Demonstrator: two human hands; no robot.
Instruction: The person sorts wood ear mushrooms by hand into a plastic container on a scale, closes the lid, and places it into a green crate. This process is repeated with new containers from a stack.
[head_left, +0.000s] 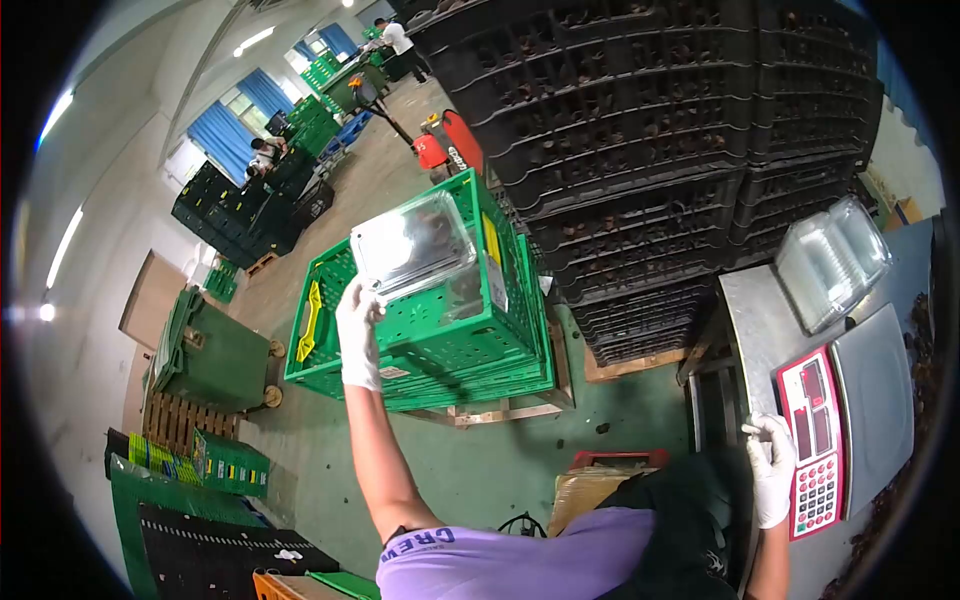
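My left hand (357, 325), in a white glove, grips the near edge of a clear plastic clamshell box (415, 245). The box is tilted over a green crate (420, 350), and glare hides part of its lid. In the crate's right corner lies another clear box (462, 295) with something dark in or under it. My right hand (770, 465), also gloved, is at the left edge of a red and white digital scale (815, 440). Its fingers are curled in, and I see nothing in them. The scale's grey weighing plate (872, 400) lies to the right.
Nested clear clamshell boxes (825, 265) stand on the metal table (750, 300) behind the scale. Tall black crates (620, 130) rise ahead. A red pallet jack (445, 145), a green wheeled bin (215, 350) and a cardboard box (590, 490) stand around. Two people work far off.
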